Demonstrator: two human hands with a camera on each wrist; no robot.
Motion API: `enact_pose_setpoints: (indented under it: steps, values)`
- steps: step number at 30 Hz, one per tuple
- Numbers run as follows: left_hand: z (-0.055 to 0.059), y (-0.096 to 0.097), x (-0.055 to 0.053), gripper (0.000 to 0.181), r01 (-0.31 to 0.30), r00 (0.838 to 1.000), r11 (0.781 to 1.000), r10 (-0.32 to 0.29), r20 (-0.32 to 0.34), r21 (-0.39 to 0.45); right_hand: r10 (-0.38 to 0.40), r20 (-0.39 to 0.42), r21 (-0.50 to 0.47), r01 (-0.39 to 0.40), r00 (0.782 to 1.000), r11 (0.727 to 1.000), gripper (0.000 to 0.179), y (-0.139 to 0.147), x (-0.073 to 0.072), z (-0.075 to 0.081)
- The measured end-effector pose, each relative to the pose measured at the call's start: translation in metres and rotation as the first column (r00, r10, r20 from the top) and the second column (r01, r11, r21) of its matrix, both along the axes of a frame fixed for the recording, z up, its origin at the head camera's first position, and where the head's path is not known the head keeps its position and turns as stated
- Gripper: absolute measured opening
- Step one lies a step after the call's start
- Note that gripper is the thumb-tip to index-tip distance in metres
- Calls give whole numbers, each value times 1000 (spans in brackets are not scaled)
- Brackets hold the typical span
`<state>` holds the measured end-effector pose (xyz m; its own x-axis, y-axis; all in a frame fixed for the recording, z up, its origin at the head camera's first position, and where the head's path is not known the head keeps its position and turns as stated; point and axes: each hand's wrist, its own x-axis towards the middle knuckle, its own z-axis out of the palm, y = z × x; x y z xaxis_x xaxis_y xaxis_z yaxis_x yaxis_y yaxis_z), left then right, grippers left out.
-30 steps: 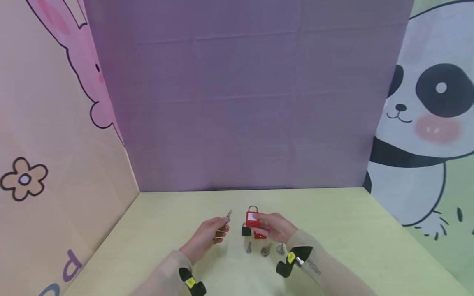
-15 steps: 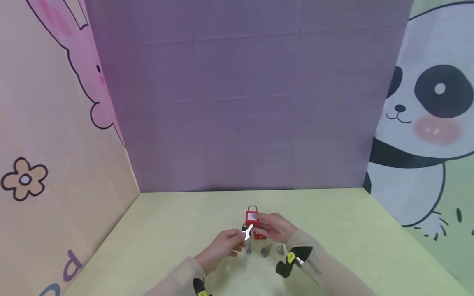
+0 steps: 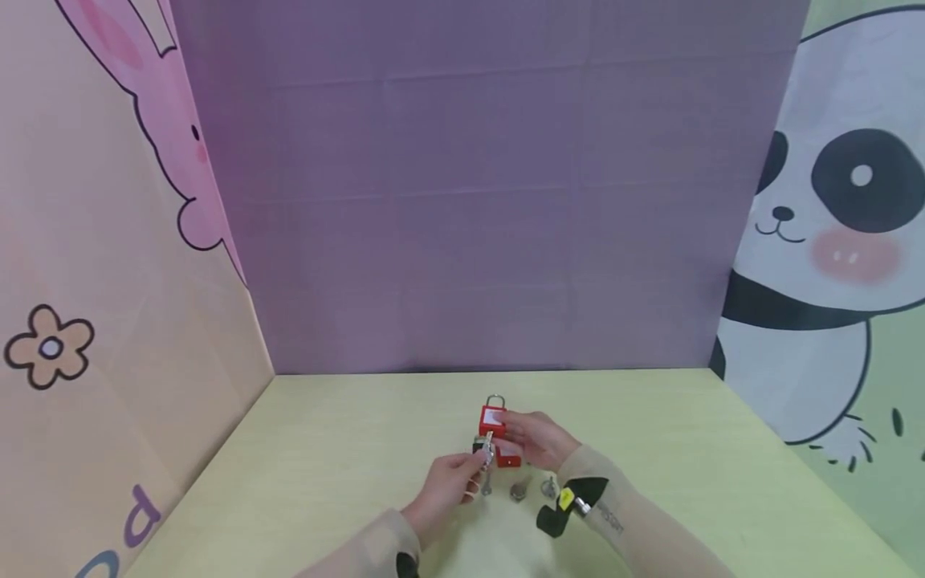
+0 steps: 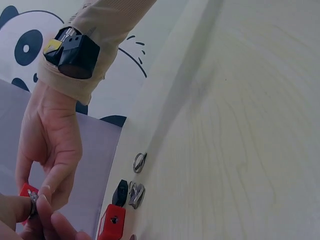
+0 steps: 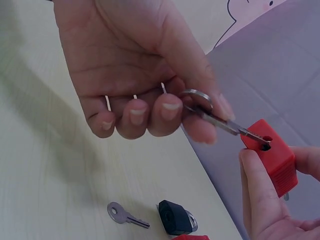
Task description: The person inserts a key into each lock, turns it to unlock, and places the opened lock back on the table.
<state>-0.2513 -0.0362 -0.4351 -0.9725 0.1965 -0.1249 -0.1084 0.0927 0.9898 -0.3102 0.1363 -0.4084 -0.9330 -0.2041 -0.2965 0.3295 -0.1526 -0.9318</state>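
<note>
In the head view my right hand [image 3: 538, 441] holds a red padlock [image 3: 494, 419] with a white label, its shackle pointing up and away. My left hand [image 3: 444, 488] pinches a silver key [image 5: 220, 122] with a small ring, between thumb and index finger. The right wrist view shows the key's tip right at the keyhole in the padlock's underside. Below the hands, a second red padlock [image 3: 509, 460] and a black padlock [image 5: 175, 218] lie on the table. The left wrist view mostly hides the held padlock behind fingers.
A loose key [image 5: 125, 215] lies beside the black padlock. Nearer the person are more keys, one with a ring [image 3: 518, 491] and another [image 3: 549, 486] at its right. The pale table [image 3: 347, 433] meets a purple backdrop [image 3: 470, 241] at its far edge.
My left hand has moved right and brought the key up to the padlock's underside. The right hand keeps hold of the padlock, which now tilts slightly.
</note>
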Motion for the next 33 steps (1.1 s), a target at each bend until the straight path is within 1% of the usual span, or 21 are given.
enact_pose_setpoints:
  steps: [3,6,10,12,19,30,33]
  values:
    - [2,2,2,39,18,1000,1000,-18,1,-13,17,-11,11,-17,1000,1000,48,0,0,0]
    - [4,3,2,38,35,999,999,-35,-21,-26,29,-18,25,-29,999,999,48,-1,1,-1]
    - [6,2,0,38,53,996,997,-57,-68,-49,26,-14,16,-26,1000,1000,47,-2,0,-2]
    - [7,2,-2,38,61,995,997,-64,-70,-52,26,-17,12,-26,1000,1000,46,-2,0,-4]
    - [6,0,-4,36,61,998,998,-62,-20,-28,48,-38,13,-47,998,999,44,-3,-1,-7]
    - [9,-1,-7,37,76,997,997,-75,24,-14,59,-20,-1,-59,998,998,45,-1,0,-5]
    - [10,-1,-8,37,73,997,997,-73,17,-1,69,-27,2,-69,997,998,45,-1,1,-4]
